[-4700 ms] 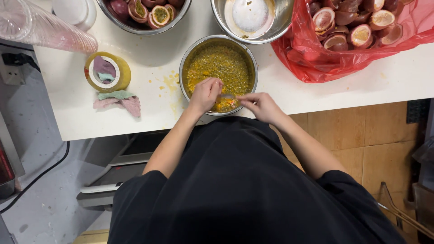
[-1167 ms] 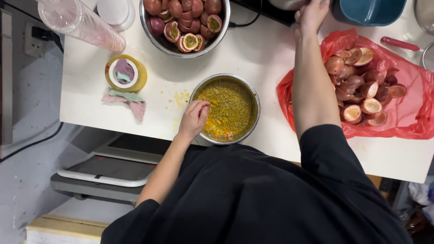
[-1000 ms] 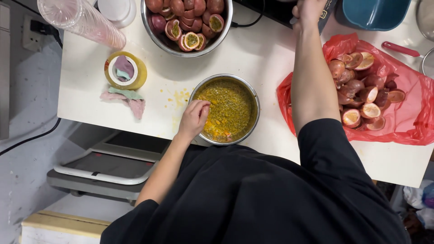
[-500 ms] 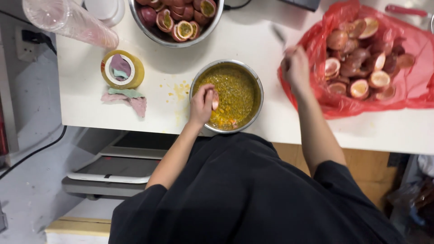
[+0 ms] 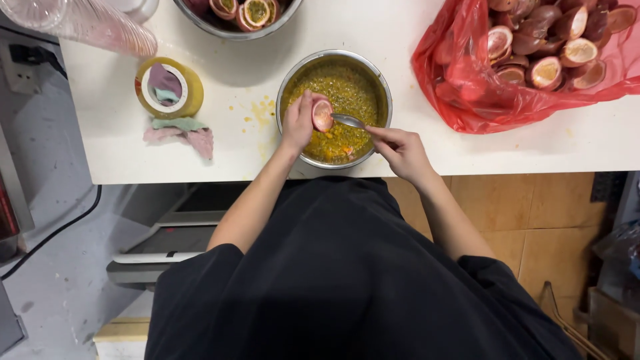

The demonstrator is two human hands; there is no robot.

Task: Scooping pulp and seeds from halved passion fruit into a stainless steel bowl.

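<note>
My left hand (image 5: pixel 298 124) holds a halved passion fruit (image 5: pixel 323 115) over a steel bowl (image 5: pixel 289 86) full of yellow seedy pulp. My right hand (image 5: pixel 401 150) grips a metal spoon (image 5: pixel 349 121) whose tip points at the cut face of the fruit half. Both hands are over the bowl's near side, at the front edge of the white counter (image 5: pixel 220 143). I wear a black top.
A red plastic bag (image 5: pixel 460 80) of scooped passion fruit shells lies at the right. Another steel bowl (image 5: pixel 237 30) with halved fruits stands at the back. A yellow tape roll (image 5: pixel 168 89), a crumpled cloth (image 5: pixel 180 133) and stacked clear cups (image 5: pixel 87 23) are at the left. Pulp is spattered beside the bowl.
My right hand came back from the far right side of the counter to the bowl with a spoon. My left hand now holds a fruit half over the pulp.
</note>
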